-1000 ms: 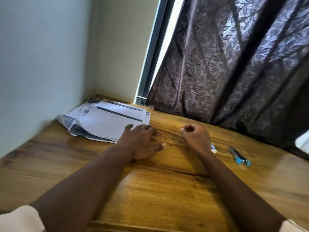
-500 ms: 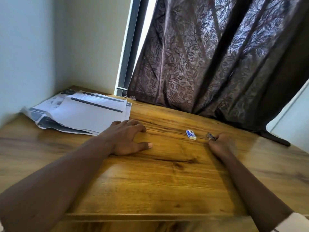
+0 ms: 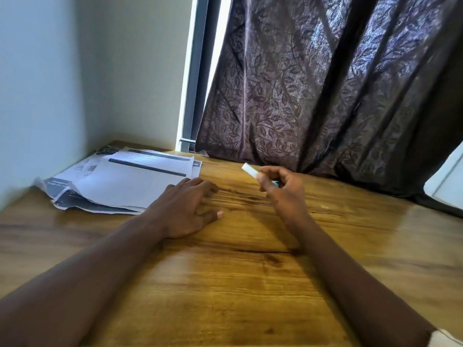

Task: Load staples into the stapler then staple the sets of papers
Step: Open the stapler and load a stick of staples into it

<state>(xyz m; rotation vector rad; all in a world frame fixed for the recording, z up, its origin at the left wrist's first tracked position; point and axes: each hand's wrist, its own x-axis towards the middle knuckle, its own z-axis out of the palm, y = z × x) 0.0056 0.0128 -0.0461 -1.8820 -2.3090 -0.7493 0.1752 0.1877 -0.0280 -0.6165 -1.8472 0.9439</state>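
My right hand is raised a little above the wooden table, fingers closed on a small white staple box. The box's white end sticks out to the upper left, and a bit of blue shows between the fingers. I cannot make out the stapler as a separate thing; it may be hidden in that hand. My left hand lies flat on the table, fingers spread, its fingertips beside the near right corner of a loose stack of printed papers at the back left.
A pale wall runs along the table's left side and a dark patterned curtain hangs down to its far edge. A white object pokes in at the right edge.
My right hand has come back from the right and lifted off the table with the staple box. The box and stapler no longer lie on the wood. The left hand stays put.
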